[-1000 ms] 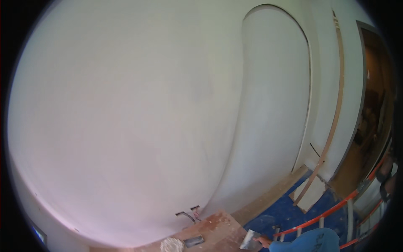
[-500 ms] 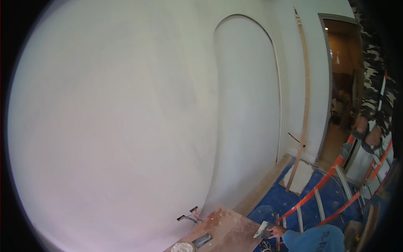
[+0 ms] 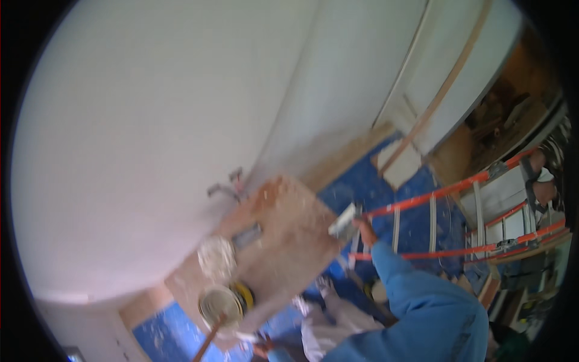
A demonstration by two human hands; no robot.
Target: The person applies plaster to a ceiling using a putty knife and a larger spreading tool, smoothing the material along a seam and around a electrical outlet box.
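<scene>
My right hand (image 3: 366, 232), closed round a wide putty knife (image 3: 345, 222), reaches past the right edge of a stained wooden board (image 3: 286, 244). The blade looks pale and smeared. Low in view, my left hand (image 3: 262, 348) is closed on a flat pale tool (image 3: 246, 336), blurred and partly hidden. Just beyond it is a bucket (image 3: 220, 301) of whitish compound with a wooden stick (image 3: 209, 341) leaning out of it. A white mound of compound (image 3: 217, 257) and a grey rectangular plate (image 3: 247, 236) lie on the board.
An orange ladder (image 3: 434, 196) leans at the right, with another person's feet (image 3: 544, 190) on it. Blue sheeting (image 3: 356, 184) covers the floor. Loose wires (image 3: 224, 189) stick out of the pale wall (image 3: 157, 133). A long wooden strip (image 3: 443, 90) stands farther back.
The view has tilted down and turned, bringing the bucket, my left hand and my legs into sight. My right hand still grips the putty knife near the board's edge.
</scene>
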